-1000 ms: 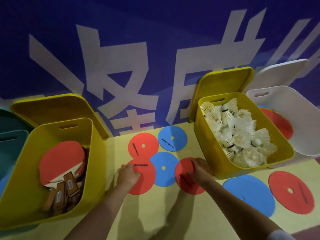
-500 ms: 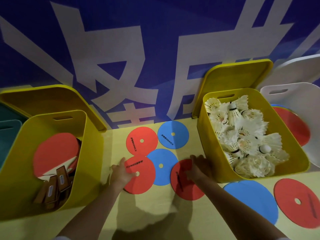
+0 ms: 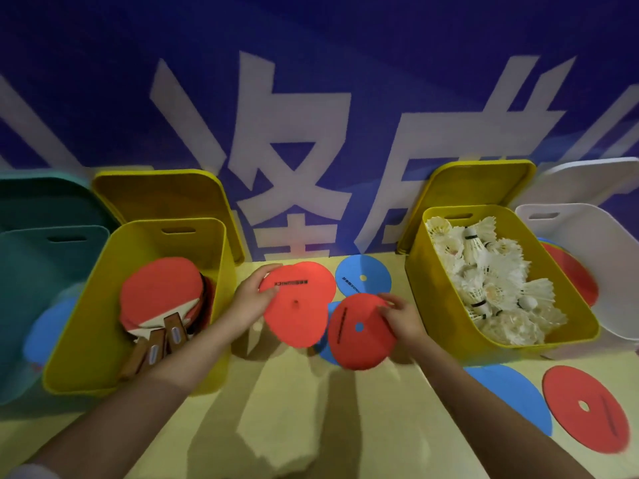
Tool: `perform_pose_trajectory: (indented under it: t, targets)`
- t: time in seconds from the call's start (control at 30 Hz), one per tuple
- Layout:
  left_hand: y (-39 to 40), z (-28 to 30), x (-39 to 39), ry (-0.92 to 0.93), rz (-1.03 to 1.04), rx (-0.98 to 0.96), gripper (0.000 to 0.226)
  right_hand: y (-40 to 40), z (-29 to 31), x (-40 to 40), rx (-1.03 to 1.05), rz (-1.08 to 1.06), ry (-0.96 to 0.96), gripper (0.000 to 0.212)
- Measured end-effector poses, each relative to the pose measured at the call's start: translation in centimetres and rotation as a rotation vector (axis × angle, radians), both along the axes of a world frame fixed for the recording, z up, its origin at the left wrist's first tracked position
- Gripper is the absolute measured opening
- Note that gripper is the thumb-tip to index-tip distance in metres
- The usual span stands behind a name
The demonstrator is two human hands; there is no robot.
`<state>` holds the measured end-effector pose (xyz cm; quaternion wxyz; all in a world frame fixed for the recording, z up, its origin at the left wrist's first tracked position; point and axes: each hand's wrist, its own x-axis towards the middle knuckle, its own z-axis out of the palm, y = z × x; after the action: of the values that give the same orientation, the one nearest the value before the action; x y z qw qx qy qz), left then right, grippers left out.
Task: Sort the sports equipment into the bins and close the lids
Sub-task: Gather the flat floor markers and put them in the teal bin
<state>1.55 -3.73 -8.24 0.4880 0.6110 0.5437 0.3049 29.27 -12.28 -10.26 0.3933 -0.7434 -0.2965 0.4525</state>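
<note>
My left hand [image 3: 249, 298] grips a red disc [image 3: 297, 316] by its left edge, lifted off the yellow table [image 3: 311, 426]. My right hand [image 3: 403, 318] pinches a second red disc [image 3: 359, 340] at its right edge, also raised. A blue disc [image 3: 363, 278] lies flat behind them, and another blue disc [image 3: 325, 350] shows partly under the lifted ones. The left yellow bin [image 3: 86, 340] holds table tennis paddles [image 3: 162, 299]. The right yellow bin [image 3: 432, 305] is full of white shuttlecocks [image 3: 491, 281]. A white bin [image 3: 608, 271] at the right holds red and blue discs.
A teal bin [image 3: 31, 288] at far left holds a blue disc. Each bin's lid leans open against the blue wall behind it. A blue disc [image 3: 511, 395] and a red disc [image 3: 584, 409] lie on the table at the front right.
Both hands have picked their red discs up off the table and hold them raised. The camera has pulled back and tilted, showing the teal bin at the left.
</note>
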Motion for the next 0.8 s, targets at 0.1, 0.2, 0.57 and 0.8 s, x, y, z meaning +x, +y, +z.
perform_pose_trajectory:
  t: [0.1, 0.2, 0.57, 0.8]
  targets:
    - [0.0, 3.0, -3.5, -0.101, 0.002, 0.071, 0.042, 1.9, 3.5, -3.6, 0.116, -0.041, 0.068, 0.031]
    - [0.0, 5.5, -8.1, -0.177, 0.025, 0.157, 0.043, 3.5, 6.2, -8.5, 0.226, -0.074, 0.094, 0.031]
    - [1.0, 8.3, -31.5, -0.158, 0.325, 0.288, 0.039, 7.0, 8.9, -28.0, 0.402, -0.08, 0.187, 0.032]
    - [2.4, 6.0, -41.3, -0.038, 0.427, 0.271, 0.041, 9.2, 7.5, -38.4, 0.401, -0.067, 0.164, 0.034]
